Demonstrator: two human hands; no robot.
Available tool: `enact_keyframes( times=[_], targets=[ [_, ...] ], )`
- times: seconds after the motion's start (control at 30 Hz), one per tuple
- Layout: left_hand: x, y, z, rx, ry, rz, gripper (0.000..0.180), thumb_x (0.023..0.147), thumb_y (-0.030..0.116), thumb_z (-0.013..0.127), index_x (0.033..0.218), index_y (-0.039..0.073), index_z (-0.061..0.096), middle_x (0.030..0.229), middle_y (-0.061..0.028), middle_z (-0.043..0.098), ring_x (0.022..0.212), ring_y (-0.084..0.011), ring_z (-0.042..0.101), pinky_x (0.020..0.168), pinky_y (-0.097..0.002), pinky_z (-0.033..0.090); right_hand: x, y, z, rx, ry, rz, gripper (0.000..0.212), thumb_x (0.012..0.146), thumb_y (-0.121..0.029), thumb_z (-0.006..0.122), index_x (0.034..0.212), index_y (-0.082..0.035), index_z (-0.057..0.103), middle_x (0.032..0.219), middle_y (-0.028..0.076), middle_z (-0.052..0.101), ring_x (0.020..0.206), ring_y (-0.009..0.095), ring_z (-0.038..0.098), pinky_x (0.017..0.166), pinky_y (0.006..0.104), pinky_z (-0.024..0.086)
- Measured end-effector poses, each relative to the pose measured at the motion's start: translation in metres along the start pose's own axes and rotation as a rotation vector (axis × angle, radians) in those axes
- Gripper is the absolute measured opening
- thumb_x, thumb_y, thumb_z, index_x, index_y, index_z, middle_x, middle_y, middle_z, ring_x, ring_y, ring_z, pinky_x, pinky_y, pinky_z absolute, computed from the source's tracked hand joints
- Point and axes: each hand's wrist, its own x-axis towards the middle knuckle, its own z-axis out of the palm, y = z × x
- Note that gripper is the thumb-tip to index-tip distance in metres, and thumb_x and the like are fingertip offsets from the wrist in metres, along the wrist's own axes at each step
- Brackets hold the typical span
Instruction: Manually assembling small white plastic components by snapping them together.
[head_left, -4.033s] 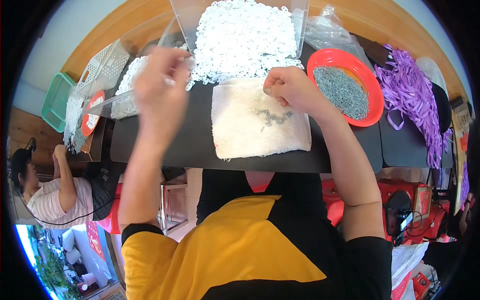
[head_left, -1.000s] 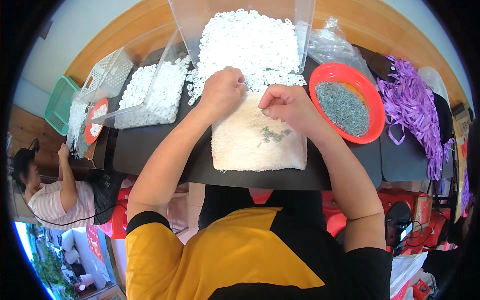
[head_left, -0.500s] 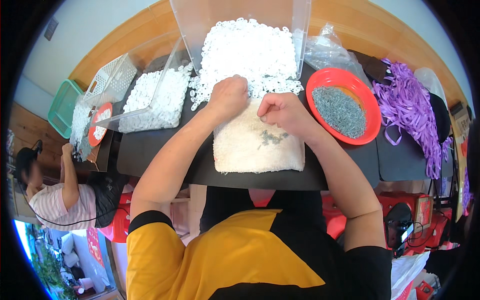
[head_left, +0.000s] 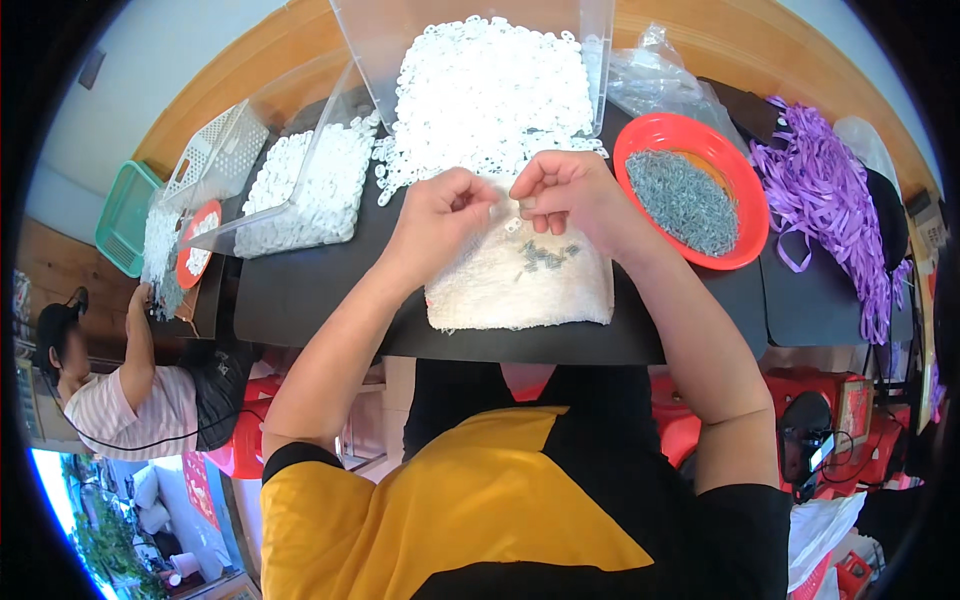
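Note:
My left hand (head_left: 440,222) and my right hand (head_left: 572,192) face each other over a folded cream towel (head_left: 470,300), fingertips close together. Both are closed in a pinch; whatever sits between the fingers is too small to make out. Just below the fingertips shows a small white plastic piece (head_left: 513,226); whether it lies on the towel or is held, I cannot tell. Several small grey metal pins (head_left: 545,258) are scattered on the towel. Beyond my hands, a heap of white plastic pieces (head_left: 490,85) spills from a clear plastic bin (head_left: 597,70) onto the table.
A red bowl (head_left: 757,225) of grey metal pins (head_left: 685,200) stands on the right, beside purple ribbons (head_left: 830,210) and a clear bag (head_left: 670,85). On the left are another clear bin (head_left: 290,195) of white pieces, a white basket (head_left: 215,150) and a seated co-worker (head_left: 135,390).
My left hand has drawn back from the white heap toward me, turning its pinched fingers to my right hand. The white piece now shows between them.

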Motion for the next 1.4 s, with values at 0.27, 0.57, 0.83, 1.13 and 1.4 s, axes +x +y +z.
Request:
enact_keyframes(
  times=[0.27, 0.57, 0.83, 1.13, 1.4],
  targets=[
    [-0.002, -0.002, 0.011, -0.113, -0.012, 0.235, 0.011, 0.083, -0.002, 0.066, 0.093, 0.001, 0.064, 0.081, 0.0011, 0.061, 0.074, -0.0047, 0.056, 0.067, -0.0211, 0.045, -0.002, -0.005, 0.005, 0.059, 0.033, -0.001, 0.019, 0.079, 0.002, 0.064, 0.098, 0.001, 0.064, 0.073, 0.005, 0.065, 0.06, 0.01, 0.06, 0.051, 0.0215, 0.043],
    [-0.002, -0.005, 0.022, 0.008, 0.165, 0.525, 0.01, 0.081, -0.003, 0.063, 0.09, 0.0, 0.062, 0.073, -0.0038, 0.055, 0.06, -0.0103, 0.053, 0.056, -0.0258, 0.043, -0.002, -0.004, 0.003, 0.069, 0.008, 0.006, 0.028, 0.077, 0.002, 0.064, 0.104, 0.001, 0.059, 0.071, 0.004, 0.063, 0.055, 0.01, 0.059, 0.048, 0.0217, 0.042],
    [-0.005, -0.006, 0.024, -0.24, 0.119, 0.319, 0.003, 0.086, 0.002, 0.06, 0.088, 0.0, 0.062, 0.07, -0.003, 0.057, 0.063, -0.007, 0.051, 0.057, -0.0236, 0.042, -0.006, -0.009, 0.01, 0.062, 0.04, 0.035, 0.025, 0.084, -0.001, 0.064, 0.108, 0.0, 0.058, 0.074, 0.003, 0.061, 0.061, 0.01, 0.059, 0.053, 0.0218, 0.043],
    [-0.009, -0.005, 0.023, -0.289, 0.071, 0.18, 0.006, 0.09, 0.003, 0.053, 0.085, 0.0, 0.056, 0.072, 0.0011, 0.053, 0.065, -0.0041, 0.045, 0.058, -0.0217, 0.037, -0.007, -0.008, 0.024, -0.046, 0.125, -0.04, 0.023, 0.084, 0.001, 0.062, 0.106, -0.003, 0.058, 0.073, 0.0, 0.058, 0.061, 0.005, 0.053, 0.052, 0.0201, 0.041],
    [-0.006, -0.009, 0.023, -0.29, 0.047, 0.159, 0.008, 0.091, 0.004, 0.052, 0.085, -0.001, 0.056, 0.069, 0.0008, 0.053, 0.06, -0.0041, 0.044, 0.054, -0.022, 0.036, -0.006, -0.005, 0.028, -0.076, 0.152, -0.087, 0.021, 0.084, 0.002, 0.062, 0.104, -0.003, 0.058, 0.073, 0.0, 0.057, 0.061, 0.004, 0.051, 0.052, 0.0198, 0.04]
  ],
)
